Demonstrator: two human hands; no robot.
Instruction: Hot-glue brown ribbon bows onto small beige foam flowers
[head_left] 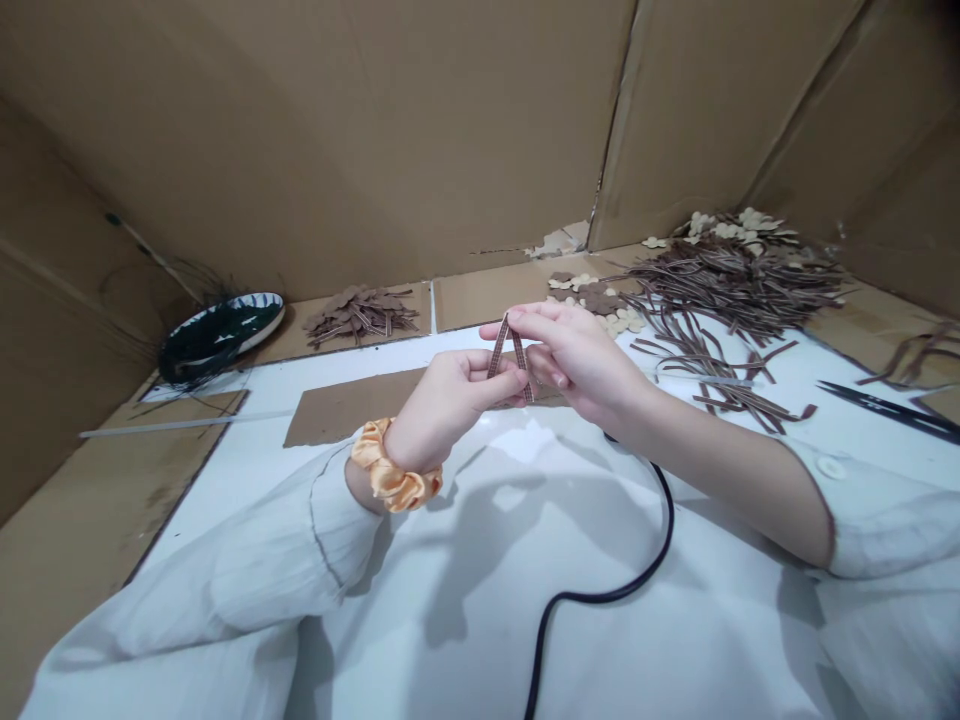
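A narrow brown strip with light stitch-like lines is bent into an upside-down V between my hands. My right hand pinches the fold at its top between thumb and fingers. Lower down, my left hand, with an orange scrunchie round the wrist, has its thumb and fingers closed on the strip near its ends. Both hands are raised over the white table, in front of a flat piece of cardboard. The fingertips partly hide the strip.
At the right lies a large heap of brown strips, with black tweezers beside it. Cream and brown flower-shaped pieces lie behind my hands. Further left are a brown pile and a plate of dark thread. A black cable crosses the front.
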